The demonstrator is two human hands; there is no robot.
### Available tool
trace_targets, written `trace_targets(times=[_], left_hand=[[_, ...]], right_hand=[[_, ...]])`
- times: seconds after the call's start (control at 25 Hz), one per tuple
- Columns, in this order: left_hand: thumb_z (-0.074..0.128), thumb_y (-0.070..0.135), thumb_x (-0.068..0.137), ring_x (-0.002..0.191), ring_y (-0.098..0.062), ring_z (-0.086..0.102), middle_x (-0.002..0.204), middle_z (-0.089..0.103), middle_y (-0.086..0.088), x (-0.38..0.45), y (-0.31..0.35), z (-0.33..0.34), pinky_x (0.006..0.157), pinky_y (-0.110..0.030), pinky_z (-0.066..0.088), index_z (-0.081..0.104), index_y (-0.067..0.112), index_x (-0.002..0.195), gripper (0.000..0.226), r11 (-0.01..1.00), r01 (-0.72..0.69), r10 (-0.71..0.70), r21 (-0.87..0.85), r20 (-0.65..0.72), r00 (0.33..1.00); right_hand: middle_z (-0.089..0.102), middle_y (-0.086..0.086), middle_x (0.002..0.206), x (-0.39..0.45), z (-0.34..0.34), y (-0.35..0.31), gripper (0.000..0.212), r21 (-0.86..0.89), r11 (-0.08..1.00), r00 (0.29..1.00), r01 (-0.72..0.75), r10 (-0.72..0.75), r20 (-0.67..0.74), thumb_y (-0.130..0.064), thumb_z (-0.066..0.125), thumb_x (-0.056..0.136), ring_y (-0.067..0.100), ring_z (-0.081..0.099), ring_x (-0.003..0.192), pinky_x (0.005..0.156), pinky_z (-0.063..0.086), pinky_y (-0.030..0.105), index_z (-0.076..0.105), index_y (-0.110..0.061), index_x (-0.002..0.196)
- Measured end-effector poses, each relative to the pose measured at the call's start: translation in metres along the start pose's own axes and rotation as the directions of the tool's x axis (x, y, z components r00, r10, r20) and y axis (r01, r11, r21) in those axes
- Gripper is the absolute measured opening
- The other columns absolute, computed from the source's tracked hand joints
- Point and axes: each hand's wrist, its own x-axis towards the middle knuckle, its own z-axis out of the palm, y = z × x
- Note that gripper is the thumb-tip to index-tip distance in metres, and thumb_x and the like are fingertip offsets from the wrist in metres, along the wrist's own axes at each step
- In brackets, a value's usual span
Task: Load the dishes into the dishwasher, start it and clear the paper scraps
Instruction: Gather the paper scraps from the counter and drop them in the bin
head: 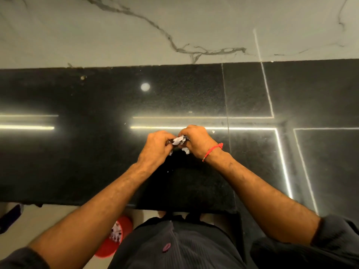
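Crumpled white paper scraps [179, 141] are pinched between both of my hands above the black granite countertop [77, 152]. My left hand [157, 146] closes on the bundle from the left, my right hand [196, 141] from the right, a red thread on its wrist. A few bits of paper hang below the fingers. One tiny white scrap [213, 131] lies on the counter just right of my right hand. No dishes and no dishwasher are in view.
A red bin [116, 236] with paper pieces inside stands on the floor below the counter's front edge, left of my body. A white marble wall [136, 32] rises behind the counter. Bright light strips reflect in the polished stone.
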Motion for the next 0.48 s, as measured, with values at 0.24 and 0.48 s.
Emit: trace_targets(times=[0.24, 0.48], left_hand=[[0.074, 0.002, 0.084, 0.08, -0.018, 0.066, 0.087, 0.072, -0.004, -0.084, -0.051, -0.048, 0.078, -0.035, 0.057, 0.08, 0.014, 0.094, 0.017, 0.98, 0.175, -0.19, -0.093, -0.188, 0.963], [0.072, -0.004, 0.08, 0.081, -0.009, 0.064, 0.092, 0.073, 0.0, -0.204, -0.134, -0.08, 0.078, -0.009, 0.048, 0.08, 0.015, 0.098, 0.027, 0.913, 0.354, -0.403, -0.2, -0.315, 0.859]], right_hand=[[0.067, 0.016, 0.101, 0.011, 0.049, -0.091, 0.024, 0.007, 0.975, 0.972, 0.221, -0.221, 0.08, -0.018, 0.076, 0.083, 0.033, 0.06, 0.101, 0.083, 0.038, 0.03, 0.072, -0.007, 0.104], [0.066, 0.015, 0.105, -0.003, 0.134, -0.205, 0.028, 0.023, 0.928, 0.911, 0.372, -0.369, 0.182, -0.019, 0.079, 0.082, 0.03, 0.062, 0.098, 0.086, 0.044, 0.029, 0.072, -0.006, 0.106]])
